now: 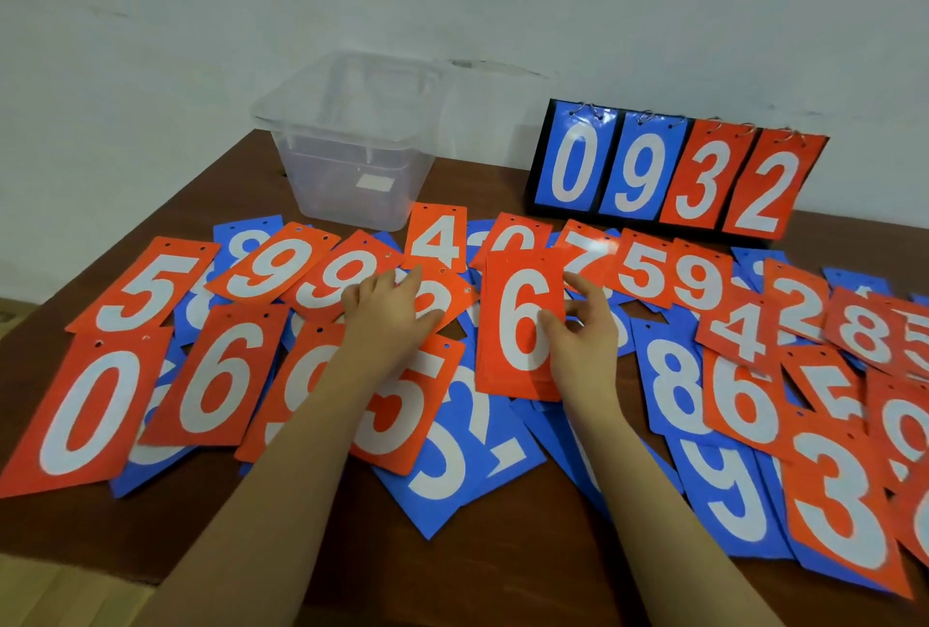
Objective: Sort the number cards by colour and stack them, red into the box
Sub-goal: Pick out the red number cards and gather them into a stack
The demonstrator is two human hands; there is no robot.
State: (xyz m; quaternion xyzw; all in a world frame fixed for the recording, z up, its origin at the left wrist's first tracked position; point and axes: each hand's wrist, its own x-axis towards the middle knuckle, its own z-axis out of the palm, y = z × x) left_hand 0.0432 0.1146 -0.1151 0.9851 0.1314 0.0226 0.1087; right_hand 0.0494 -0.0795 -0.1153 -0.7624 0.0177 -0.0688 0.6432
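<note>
task at an early stage. the clear box (pixel 352 144), at 11 o'clock on the tabletop (pixel 311 551), looks empty. right hand (pixel 583 345) pinches a small red stack topped by a 6 (pixel 520 325) at centre. left hand (pixel 387 315) rests with fingers spread on a red card (pixel 447 302). most red and blue cards lie mixed, unsorted.

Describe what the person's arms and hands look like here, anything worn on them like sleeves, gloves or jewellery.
Both forearms are bare as far as the bottom edge of the picture: no sleeves in view. The left hand and the right hand are ungloved. No watch, bracelet or ring shows on either wrist or on the visible fingers. Fingernails look short and unpainted, though the picture is too soft to be certain.
</note>
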